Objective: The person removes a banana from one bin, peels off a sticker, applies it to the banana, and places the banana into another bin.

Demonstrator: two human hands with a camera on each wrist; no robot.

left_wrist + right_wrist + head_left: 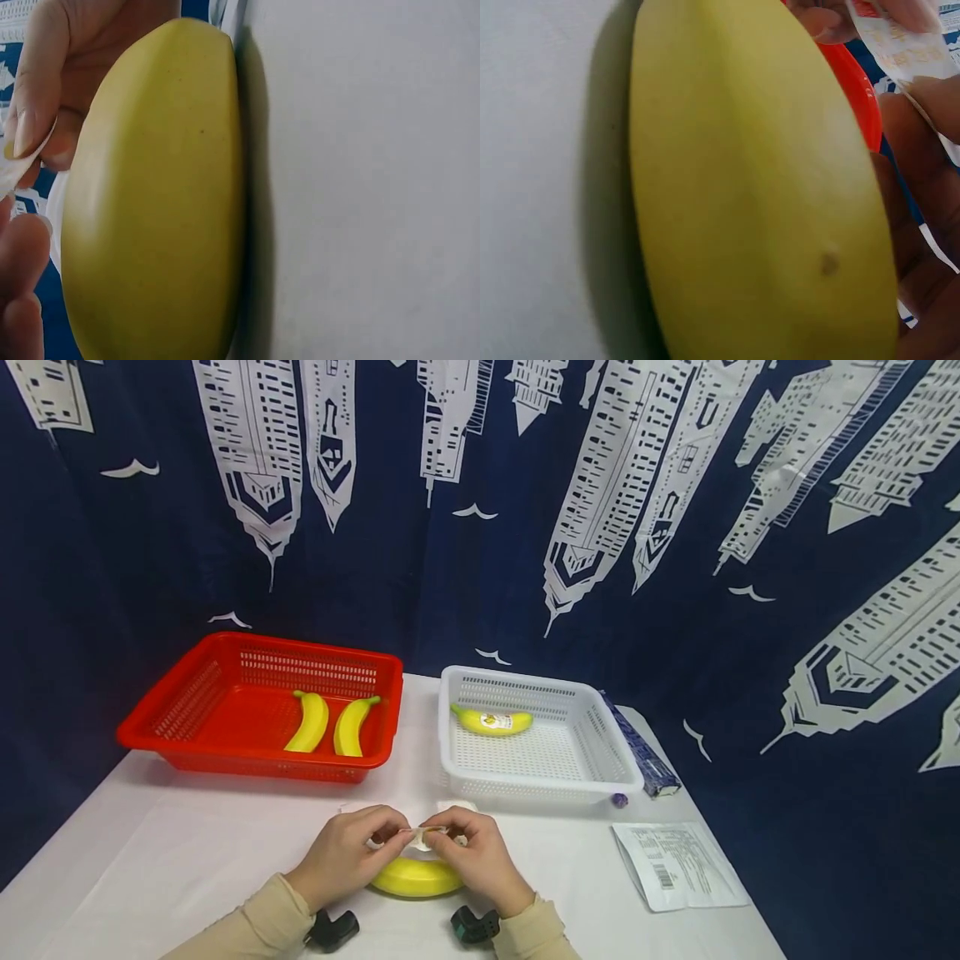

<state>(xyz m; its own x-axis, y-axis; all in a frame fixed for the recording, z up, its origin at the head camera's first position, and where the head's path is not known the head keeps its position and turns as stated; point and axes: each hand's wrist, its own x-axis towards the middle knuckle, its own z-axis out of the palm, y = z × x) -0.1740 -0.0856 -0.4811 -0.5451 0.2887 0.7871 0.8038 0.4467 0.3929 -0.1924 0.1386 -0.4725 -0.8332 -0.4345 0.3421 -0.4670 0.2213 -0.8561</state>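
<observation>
My left hand point(348, 853) and right hand point(480, 860) meet above a yellow banana point(417, 880) lying crosswise on the table. Between them they pinch a small whitish sticker sheet point(422, 838), one hand at each side. Faint print and a red patch show on that sheet in the right wrist view, partly covered by fingers. The banana's side fills much of the left wrist view, with fingertips point(22, 251) beyond it. Both hands hide the banana's ends in the head view.
Behind the hands, a red basket point(258, 758) holds two bananas point(311, 723). A white basket point(540, 789) to its right holds one banana with a round label point(496, 721). A silvery printed pouch point(678, 867) lies at the right, and a dark blue box point(641, 752) beside the white basket.
</observation>
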